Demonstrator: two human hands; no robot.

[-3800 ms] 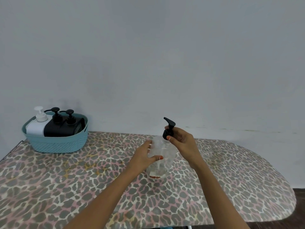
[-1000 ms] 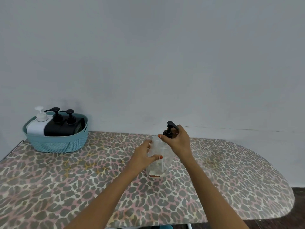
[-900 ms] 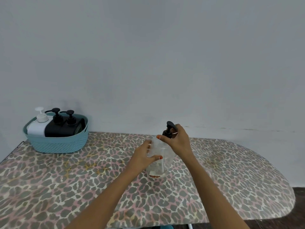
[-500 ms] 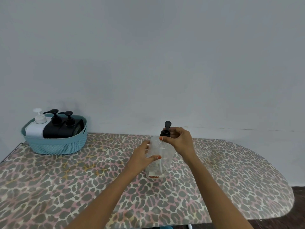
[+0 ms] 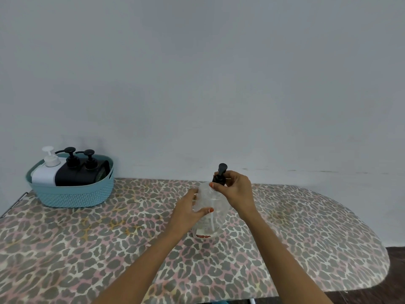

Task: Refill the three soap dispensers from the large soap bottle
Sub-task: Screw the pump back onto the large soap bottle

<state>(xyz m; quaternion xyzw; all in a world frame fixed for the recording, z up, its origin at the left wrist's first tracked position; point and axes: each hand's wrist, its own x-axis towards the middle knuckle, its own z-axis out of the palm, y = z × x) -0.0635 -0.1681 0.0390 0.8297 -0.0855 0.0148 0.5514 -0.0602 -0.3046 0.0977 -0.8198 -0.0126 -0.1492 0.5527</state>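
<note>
Clear bottle [image 5: 213, 207]: sitting near the middle of the worktop [image 5: 87, 249], well apart from the basket [image 5: 74, 195]; looking see-through and faintly clouded, with a pale dip tube running down inside and a reddish patch lying at the base; fill level not readable.
Pump [image 5: 221, 175]: black, sitting on the bottle's neck, showing a rounded head on a narrow stem above a wider collar.
Long axis: running vertically, base resting on the worktop, neck pointing up; standing upright or very close to it.
Spout direction: lying along the line of sight, showing only as a rounded end; toward or away impossible to tell.
Left hand [image 5: 186, 212]: gripping the bottle's left side at mid-height, fingers [image 5: 205, 210] curling round it, thumb lying across the front.
Right hand [image 5: 235, 191]: coming over from the right, fingers [image 5: 215, 186] pinching the pump collar at the neck.
Basket: teal, woven-look, sitting at the far left of the worktop, close to the wall [image 5: 197, 84].
White dispenser [image 5: 43, 175]: standing at the left end inside the basket, white pump head rising above the rim.
Black dispensers [image 5: 72, 176]: two, crowding just beside the white one in the same basket, black pump heads rising above the rim.
Worktop cover: showing a leopard print in grey and pink, rounding off at the right end.
</note>
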